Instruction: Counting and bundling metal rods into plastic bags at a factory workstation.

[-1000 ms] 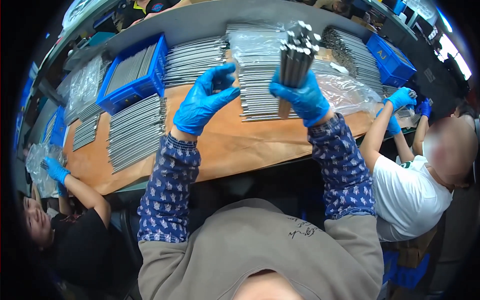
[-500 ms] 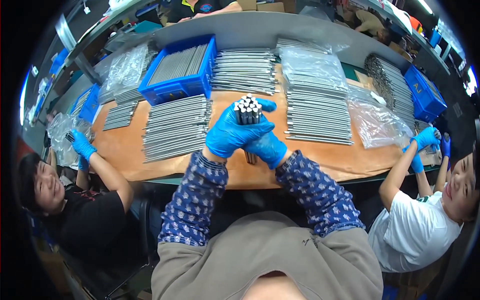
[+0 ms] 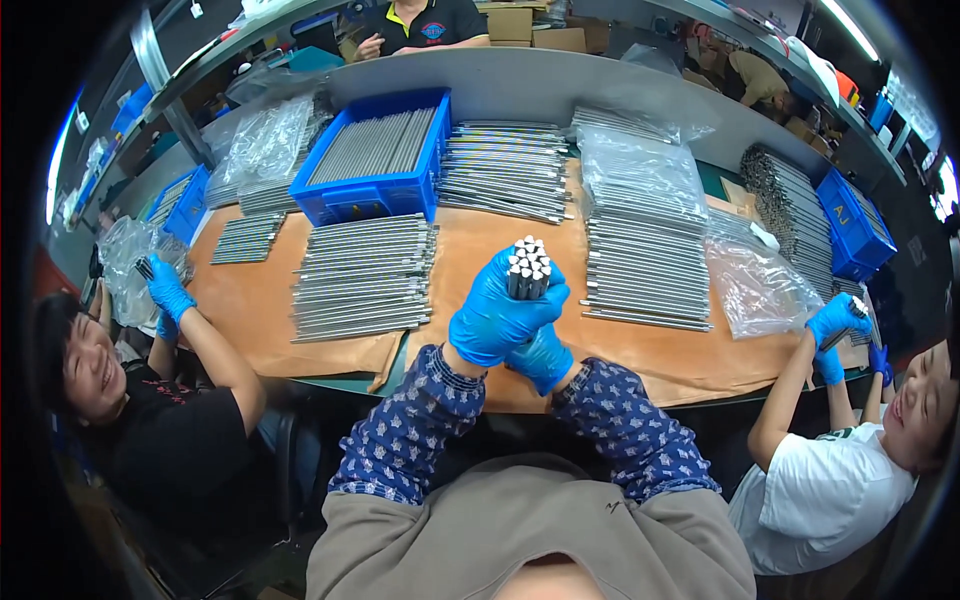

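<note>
A bundle of metal rods (image 3: 528, 272) stands on end in front of me, its bright cut ends facing up. My left hand (image 3: 494, 318), in a blue glove, is closed round the upper part of the bundle. Just below it, my right hand (image 3: 543, 360), also gloved, is closed round the bundle's lower part; the rods there are mostly hidden. Left of my hands lies a row of rods (image 3: 362, 275) on the brown sheet (image 3: 500, 235), and to the right lies another row of rods (image 3: 645, 270).
A blue bin (image 3: 365, 195) full of rods stands at the back left. Clear plastic bags (image 3: 755, 285) lie on the right and over some stacks. Gloved co-workers sit at both sides, each holding rods. A grey partition (image 3: 520, 75) closes off the back.
My hands and the bundle have moved nearer to me. The left hand's fingers now wrap round the rods, and the finger that stuck out beside the rod ends is folded in.
</note>
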Motion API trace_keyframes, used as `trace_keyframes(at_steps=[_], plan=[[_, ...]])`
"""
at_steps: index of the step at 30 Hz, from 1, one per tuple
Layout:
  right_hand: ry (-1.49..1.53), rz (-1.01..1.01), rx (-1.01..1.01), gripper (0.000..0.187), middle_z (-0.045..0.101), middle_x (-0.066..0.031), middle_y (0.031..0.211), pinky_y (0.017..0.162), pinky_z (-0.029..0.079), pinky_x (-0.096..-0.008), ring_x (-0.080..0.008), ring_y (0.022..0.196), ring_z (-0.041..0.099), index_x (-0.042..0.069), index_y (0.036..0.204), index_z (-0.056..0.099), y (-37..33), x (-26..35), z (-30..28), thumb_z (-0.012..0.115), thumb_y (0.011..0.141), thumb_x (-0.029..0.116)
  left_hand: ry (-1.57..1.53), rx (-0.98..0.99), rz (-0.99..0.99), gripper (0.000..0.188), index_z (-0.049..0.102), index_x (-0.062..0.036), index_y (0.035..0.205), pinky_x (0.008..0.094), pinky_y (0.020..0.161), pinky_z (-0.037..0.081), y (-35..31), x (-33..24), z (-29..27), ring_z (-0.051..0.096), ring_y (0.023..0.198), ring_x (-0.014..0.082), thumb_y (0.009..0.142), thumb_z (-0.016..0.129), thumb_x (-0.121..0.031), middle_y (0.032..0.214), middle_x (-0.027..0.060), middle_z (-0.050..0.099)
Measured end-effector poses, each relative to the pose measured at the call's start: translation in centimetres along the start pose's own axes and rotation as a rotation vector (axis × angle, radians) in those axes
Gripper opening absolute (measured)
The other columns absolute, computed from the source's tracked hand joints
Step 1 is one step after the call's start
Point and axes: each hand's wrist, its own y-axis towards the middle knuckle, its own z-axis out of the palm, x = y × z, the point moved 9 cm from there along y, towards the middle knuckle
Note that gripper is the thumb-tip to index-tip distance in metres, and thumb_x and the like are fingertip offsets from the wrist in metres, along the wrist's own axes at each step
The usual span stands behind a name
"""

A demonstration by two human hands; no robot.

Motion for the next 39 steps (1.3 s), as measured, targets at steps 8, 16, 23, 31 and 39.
trace_keyframes(at_steps=[8,16,23,31,39], plan=[[-0.006,-0.072,0.011,0.057,0.047,-0.0098,0.122,0.089,0.042,-0.0316,-0.0189,0.109,0.048,0.008,0.122,0.043,0.2,1.4,0.5,0.068,0.071,0.008,0.268,-0.018,0.101,0.020,0.056,-0.0037,0.084,0.0256,0.076,0.046,-1.5,-1.1,-0.3,0.055,0.072,0.0093,0.067,0.067,-0.003,0.077,0.0002,0.059],[-0.408,0.168,0.137,0.026,0.062,-0.0102,0.076,0.061,0.048,-0.0349,-0.0275,0.069,0.061,0.009,0.088,0.056,-0.2,-0.4,2.7,0.068,0.066,0.014,-0.173,-0.072,0.086,0.057,0.038,-0.0003,0.124,0.0362,0.091,0.041,-4.7,-3.1,-4.5,0.048,0.110,0.0253,0.073,0.064,-0.001,0.117,0.0158,0.050],[-0.648,-0.076,0.113,0.048,0.058,-0.0169,0.094,0.070,0.046,-0.0363,-0.0311,0.084,0.058,0.004,0.109,0.050,0.4,2.1,5.1,0.070,0.066,0.015,-0.384,-0.203,0.278,0.070,0.025,-0.0034,0.134,0.0375,0.102,0.032,-6.0,-2.7,-9.4,0.040,0.120,0.0292,0.072,0.056,0.007,0.124,0.0190,0.045],[-0.866,0.021,0.188,0.065,0.054,-0.0193,0.104,0.086,0.038,-0.0433,-0.0368,0.100,0.049,0.001,0.118,0.046,2.5,0.6,5.1,0.069,0.067,0.036,-0.555,-0.352,0.196,0.068,0.020,-0.0081,0.136,0.0378,0.104,0.030,-5.8,-0.6,-13.0,0.030,0.126,0.0285,0.078,0.053,0.007,0.135,0.0176,0.031],[-0.887,-0.171,0.267,0.092,0.035,-0.0279,0.128,0.093,0.036,-0.0434,-0.0412,0.113,0.041,-0.001,0.132,0.025,-1.2,3.1,6.4,0.074,0.063,0.035,-0.555,-0.205,0.231,0.081,0.011,-0.0101,0.139,0.0419,0.108,0.017,-5.9,-1.5,-11.7,0.019,0.132,0.0282,0.073,0.051,0.013,0.139,0.0178,0.025]])
